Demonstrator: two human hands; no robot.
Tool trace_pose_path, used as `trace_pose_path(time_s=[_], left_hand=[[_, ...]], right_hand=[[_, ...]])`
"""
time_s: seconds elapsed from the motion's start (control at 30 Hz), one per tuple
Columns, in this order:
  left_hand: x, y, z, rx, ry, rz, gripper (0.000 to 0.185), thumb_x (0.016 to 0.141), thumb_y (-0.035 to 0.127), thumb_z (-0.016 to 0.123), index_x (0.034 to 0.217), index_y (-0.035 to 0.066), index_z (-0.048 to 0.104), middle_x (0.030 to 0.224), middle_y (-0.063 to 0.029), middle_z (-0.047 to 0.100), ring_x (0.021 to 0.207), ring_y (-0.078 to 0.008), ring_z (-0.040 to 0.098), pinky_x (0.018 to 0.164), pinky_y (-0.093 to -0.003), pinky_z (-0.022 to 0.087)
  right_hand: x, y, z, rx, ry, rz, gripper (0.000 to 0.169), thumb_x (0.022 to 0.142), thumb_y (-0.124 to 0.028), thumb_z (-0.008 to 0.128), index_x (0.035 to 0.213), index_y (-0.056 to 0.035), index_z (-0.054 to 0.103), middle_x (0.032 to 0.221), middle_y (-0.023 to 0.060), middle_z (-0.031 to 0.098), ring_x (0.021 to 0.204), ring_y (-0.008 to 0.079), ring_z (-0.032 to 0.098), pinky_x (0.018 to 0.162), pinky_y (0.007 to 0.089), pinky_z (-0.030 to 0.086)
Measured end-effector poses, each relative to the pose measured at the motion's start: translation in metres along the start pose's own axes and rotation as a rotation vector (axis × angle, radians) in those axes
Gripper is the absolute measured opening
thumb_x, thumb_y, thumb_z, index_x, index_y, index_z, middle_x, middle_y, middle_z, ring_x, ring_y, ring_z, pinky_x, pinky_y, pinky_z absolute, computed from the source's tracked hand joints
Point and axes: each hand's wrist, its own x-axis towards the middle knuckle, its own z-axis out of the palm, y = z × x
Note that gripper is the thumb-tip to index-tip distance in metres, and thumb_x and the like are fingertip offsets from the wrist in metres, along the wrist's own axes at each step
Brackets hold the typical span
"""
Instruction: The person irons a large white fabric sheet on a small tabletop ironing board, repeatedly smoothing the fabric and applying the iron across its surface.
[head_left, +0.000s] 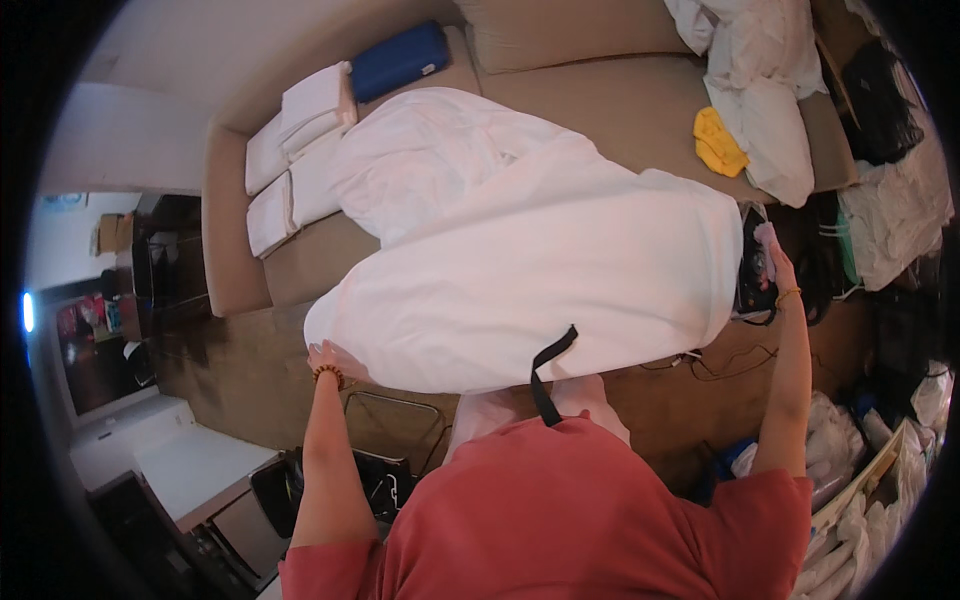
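A large white cloth (525, 292), like a sheet or duvet cover, stretches in front of me at waist height. Its near part lies fairly smooth with a rounded left end, and whatever supports it is hidden. My left hand (324, 360) grips the cloth's near left edge, its fingertips partly covered. Just beyond the right end, my right hand (784, 270) holds a small pale pink cloth (765, 238), apart from the white one. The far part of the white cloth lies bunched on a beige sofa (592, 105).
Folded white linens (315, 105) and a blue bundle (401, 60) sit on the sofa's left. A yellow cloth (718, 142) lies by white bedding (765, 135) on its right. Cables (720, 367) trail over the wooden floor (247, 349). A metal tube frame (397, 401) stands near my left arm.
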Motion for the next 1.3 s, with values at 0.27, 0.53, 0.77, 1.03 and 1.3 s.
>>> trace_pose_path(time_s=[0.27,0.53,0.77,1.03,1.3], left_hand=[[0.078,-0.006,-0.026,-0.854,-0.649,-0.438,0.054,0.085,0.047,0.037,0.121,0.007,0.043,0.118,-0.0127,0.048,0.104,-0.0252,0.048,0.088,-0.0337,0.038],[0.107,0.016,-0.005,-0.398,-0.173,-0.108,0.037,0.085,0.033,0.045,0.095,-0.001,0.055,0.093,-0.0129,0.058,0.081,-0.0231,0.053,0.072,-0.0342,0.042],[0.115,0.012,-0.031,-0.676,0.305,0.251,0.033,0.086,0.027,0.045,0.071,-0.002,0.051,0.064,-0.0183,0.055,0.054,-0.0317,0.047,0.053,-0.0409,0.038],[0.137,0.008,-0.044,-0.434,0.352,0.314,0.027,0.085,0.027,0.047,0.078,0.002,0.055,0.072,-0.0202,0.057,0.059,-0.0355,0.050,0.057,-0.0403,0.042],[0.162,-0.025,-0.055,-0.208,0.418,0.217,0.030,0.086,0.029,0.045,0.086,0.002,0.056,0.074,-0.0198,0.059,0.065,-0.0354,0.055,0.057,-0.0422,0.043]], right_hand=[[-0.126,-0.057,0.114,0.058,0.509,-0.049,0.038,0.072,-0.038,0.064,0.087,-0.0053,0.051,0.047,0.0006,0.040,0.032,0.0107,0.037,0.029,0.0228,0.030],[-0.162,-0.048,0.280,0.030,0.121,-0.126,0.041,0.073,-0.037,0.065,0.093,-0.0027,0.055,0.051,0.0012,0.045,0.036,0.0099,0.041,0.030,0.0230,0.033],[-0.235,-0.077,0.561,-0.311,-0.261,-0.341,0.050,0.071,-0.038,0.062,0.107,-0.0049,0.052,0.066,0.0054,0.050,0.050,0.0132,0.047,0.044,0.0255,0.037],[-0.320,-0.125,0.678,-0.768,-0.580,-0.543,0.055,0.073,-0.043,0.053,0.112,-0.0052,0.048,0.098,0.0224,0.056,0.091,0.0370,0.054,0.081,0.0396,0.042],[-0.250,-0.083,0.496,-0.640,-0.119,-0.398,0.052,0.072,-0.045,0.056,0.105,-0.0050,0.051,0.091,0.0229,0.058,0.085,0.0374,0.056,0.074,0.0396,0.045]])
